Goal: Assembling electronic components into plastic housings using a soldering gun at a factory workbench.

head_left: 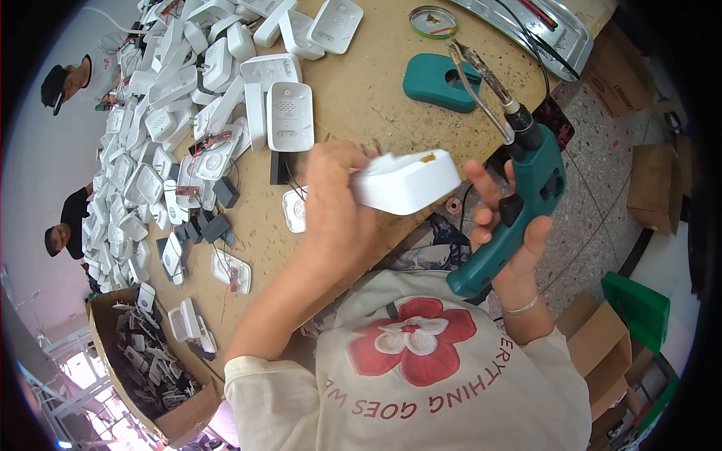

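My left hand (338,203) grips a white plastic housing (412,186) over the table's edge, fingers wrapped round its left end. A small brownish patch shows on the housing's upper edge. On the right, my right hand (519,259) holds a green soldering gun (535,164) by its handle. The gun's metal tip and thin side tube point up and to the left, apart from the housing. Beside my left wrist lies a small white cover (295,210) with thin wires near it. An open white shell (290,116) rests just beyond my left hand.
White housings (214,64) are heaped across the table's left side, among black blocks and wired boards. A green holder (429,81), a round tin (433,22) and a metal tray (568,52) sit far right. A carton of parts (184,415) stands lower left. Two people are at left.
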A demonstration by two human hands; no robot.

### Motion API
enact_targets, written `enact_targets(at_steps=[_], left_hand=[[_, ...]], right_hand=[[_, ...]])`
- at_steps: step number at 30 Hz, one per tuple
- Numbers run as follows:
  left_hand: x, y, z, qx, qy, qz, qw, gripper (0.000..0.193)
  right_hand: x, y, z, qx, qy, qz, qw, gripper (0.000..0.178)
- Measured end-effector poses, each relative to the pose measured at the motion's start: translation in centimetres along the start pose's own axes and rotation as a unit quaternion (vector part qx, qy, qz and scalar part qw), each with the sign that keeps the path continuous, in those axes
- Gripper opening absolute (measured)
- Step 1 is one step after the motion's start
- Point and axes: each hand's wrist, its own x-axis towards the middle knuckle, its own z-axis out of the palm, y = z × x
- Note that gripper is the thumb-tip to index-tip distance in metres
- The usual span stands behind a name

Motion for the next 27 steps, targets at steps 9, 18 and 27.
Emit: enact_targets(at_steps=[9,18,27], left_hand=[[-1.8,3.5,2.3,-0.122,-0.028,-0.031,0.992,0.043],[-5.6,3.5,-4.4,0.050,-0.040,-0.012,0.998,0.034],[-5.4,4.6,-3.8,-0.013,-0.022,-0.036,0.999,0.040]], right_hand=[[-0.2,1.6,1.8,0.024,0.073,-0.036,0.996,0.085],[-1.2,-2.1,1.3,-0.035,0.062,-0.059,0.996,0.085],[-0.5,-0.9,1.1,-0.127,0.060,-0.036,0.989,0.082]])
